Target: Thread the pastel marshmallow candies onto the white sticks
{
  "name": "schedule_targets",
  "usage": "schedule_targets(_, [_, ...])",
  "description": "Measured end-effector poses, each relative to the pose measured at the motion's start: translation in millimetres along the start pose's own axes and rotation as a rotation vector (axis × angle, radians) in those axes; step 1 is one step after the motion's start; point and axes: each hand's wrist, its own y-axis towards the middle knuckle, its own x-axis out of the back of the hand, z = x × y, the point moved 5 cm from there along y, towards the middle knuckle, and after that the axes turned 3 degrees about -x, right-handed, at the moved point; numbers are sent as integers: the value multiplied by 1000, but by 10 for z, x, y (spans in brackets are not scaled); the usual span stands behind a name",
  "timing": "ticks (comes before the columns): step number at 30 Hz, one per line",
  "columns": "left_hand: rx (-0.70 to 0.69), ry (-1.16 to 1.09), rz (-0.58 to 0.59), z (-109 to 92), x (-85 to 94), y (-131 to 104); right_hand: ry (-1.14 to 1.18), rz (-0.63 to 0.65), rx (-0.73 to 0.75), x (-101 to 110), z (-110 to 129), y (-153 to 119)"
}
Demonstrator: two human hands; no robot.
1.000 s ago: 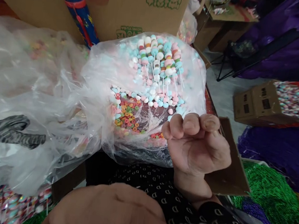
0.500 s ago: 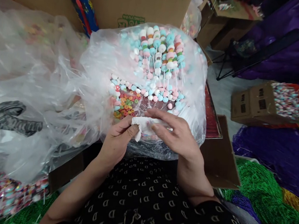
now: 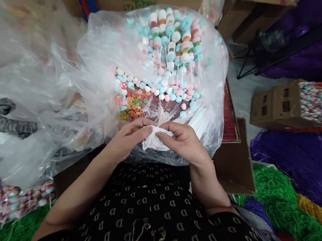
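A crumpled white cloth or tissue (image 3: 156, 139) with faint pink and blue marks is stretched between both hands. My left hand (image 3: 133, 134) pinches its left end between thumb and fingers. On the right side, my right hand (image 3: 177, 138) grips the same piece, thumb on top. Just beyond the hands lie small colourful rings (image 3: 136, 104) and loose pink, blue and white candies (image 3: 172, 97). Farther back, sticks threaded with candies (image 3: 171, 39) rest in a row on clear plastic. White sticks (image 3: 201, 120) lie in a bundle right of my right hand.
Large clear plastic bags (image 3: 51, 63) fill the left side. An open cardboard box (image 3: 234, 163) stands at the right, near green strands (image 3: 280, 196). Boxes (image 3: 276, 103) with wrapped candies sit farther right. Wrapped candies (image 3: 9, 201) lie at the lower left.
The hands have drawn closer together on the white piece, and my right hand's fingers have curled in from a more stretched position. The camera view has shifted slightly.
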Motion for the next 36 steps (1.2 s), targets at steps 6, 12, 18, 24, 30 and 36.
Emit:
schedule_targets(6, [-100, 547, 219, -136, 74, 94, -68, 113, 32, -34, -51, -21])
schedule_targets(12, [-111, 731, 393, -130, 124, 145, -60, 153, 30, -30, -76, -34])
schedule_targets(18, [-181, 662, 521, -180, 18, 129, 141, 296, 2, -155, -106, -33])
schedule_targets(24, [-231, 329, 237, -19, 6, 94, 572, 49, -175, -341, -270, -31])
schedule_targets(30, [-219, 106, 42, 245, 42, 41, 754, -45, -250, -441, -387, -25])
schedule_targets(36, [-118, -132, -83, 248, -14, 37, 718, -123, -246, -413, -526, -31])
